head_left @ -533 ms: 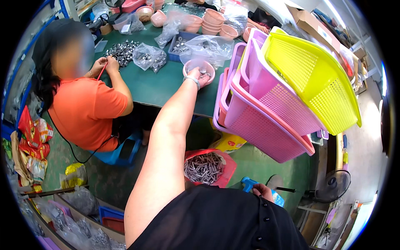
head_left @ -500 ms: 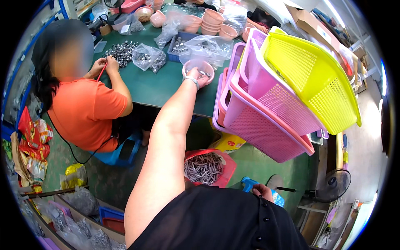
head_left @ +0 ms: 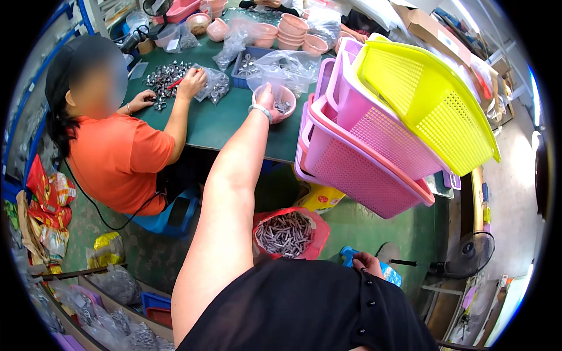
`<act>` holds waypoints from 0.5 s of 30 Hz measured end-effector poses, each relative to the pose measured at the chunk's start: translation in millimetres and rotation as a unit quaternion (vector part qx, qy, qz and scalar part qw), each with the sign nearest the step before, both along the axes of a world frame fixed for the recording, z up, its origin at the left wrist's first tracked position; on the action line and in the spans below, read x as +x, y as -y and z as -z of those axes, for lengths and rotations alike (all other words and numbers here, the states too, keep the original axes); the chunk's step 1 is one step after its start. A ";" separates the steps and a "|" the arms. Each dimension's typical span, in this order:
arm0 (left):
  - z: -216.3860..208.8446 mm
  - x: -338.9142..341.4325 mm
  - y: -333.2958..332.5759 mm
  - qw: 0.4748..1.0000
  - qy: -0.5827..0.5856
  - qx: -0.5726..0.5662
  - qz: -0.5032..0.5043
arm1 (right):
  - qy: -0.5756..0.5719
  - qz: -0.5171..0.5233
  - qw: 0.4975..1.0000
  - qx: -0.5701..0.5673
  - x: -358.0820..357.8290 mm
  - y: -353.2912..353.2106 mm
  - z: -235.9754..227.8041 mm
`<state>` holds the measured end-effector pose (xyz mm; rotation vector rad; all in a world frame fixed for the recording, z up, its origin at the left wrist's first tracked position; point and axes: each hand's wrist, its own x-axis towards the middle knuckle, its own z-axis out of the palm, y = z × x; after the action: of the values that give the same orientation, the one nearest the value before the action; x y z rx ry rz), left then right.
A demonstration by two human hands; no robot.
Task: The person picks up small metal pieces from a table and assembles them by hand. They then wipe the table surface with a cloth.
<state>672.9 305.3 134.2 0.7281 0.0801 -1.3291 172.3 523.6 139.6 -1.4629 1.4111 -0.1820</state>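
My left arm reaches out to the table. At its end, my left hand (head_left: 266,100) grips the left rim of a small pink bowl (head_left: 288,93), its fingers partly hidden. Small metal pieces (head_left: 282,107) lie inside the bowl. A clear plastic bag of metal parts (head_left: 287,65) lies just beyond. Low at my right side, my right hand (head_left: 367,264) has curled fingers next to a blue plastic object (head_left: 348,255); what they hold, if anything, I cannot make out. Below my left arm, a red sack (head_left: 321,235) on the floor holds many slim metal pieces.
Stacked pink and yellow-green baskets (head_left: 374,152) lean over the table's right end. On the left, a co-worker in an orange shirt (head_left: 123,158) sits by a pile of metal rings (head_left: 167,79). A blue bin (head_left: 239,76) and stacked pink bowls (head_left: 291,32) stand farther back. A fan (head_left: 468,251) is at right.
My left hand has moved from the pieces inside the bowl to its left rim. The co-worker's hands have parted, one reaching right with a red tool over the ring pile.
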 end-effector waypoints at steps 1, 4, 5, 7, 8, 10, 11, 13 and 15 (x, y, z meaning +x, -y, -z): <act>6.6 4.7 2.1 1.000 -0.004 -0.016 0.005 | 0.005 0.000 1.000 0.000 -2.2 0.4 1.3; 67.1 45.6 22.8 0.995 0.088 0.019 -0.035 | -0.002 -0.016 1.000 -0.012 0.4 6.6 1.0; 52.4 31.9 6.9 0.996 0.073 0.030 -0.032 | 0.009 -0.020 0.999 -0.026 -7.5 3.0 13.7; 38.0 14.1 -21.6 0.997 0.071 0.034 -0.023 | 0.010 -0.015 0.999 -0.049 -25.6 -3.2 37.0; 35.2 8.3 -36.1 0.996 0.074 0.035 -0.019 | 0.007 -0.028 0.997 -0.071 -42.8 -3.5 60.8; 55.6 5.0 -57.7 0.994 0.106 0.036 0.004 | -0.013 0.005 0.998 -0.057 -62.8 -9.9 87.2; 72.3 11.9 -68.3 0.993 0.106 0.049 0.011 | -0.040 0.000 0.998 -0.046 -71.2 -10.1 98.5; 60.0 -9.0 -100.5 0.990 0.116 0.084 -0.012 | -0.104 0.024 0.994 -0.020 -94.5 -21.7 122.1; 70.5 -8.7 -133.4 0.990 0.103 0.082 0.047 | -0.158 0.043 0.986 -0.015 -119.8 -33.4 146.2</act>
<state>664.2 438.7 63.6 1.0153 -0.0119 -1.3394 52.5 557.0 -6.6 -1.5043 1.7357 -0.0243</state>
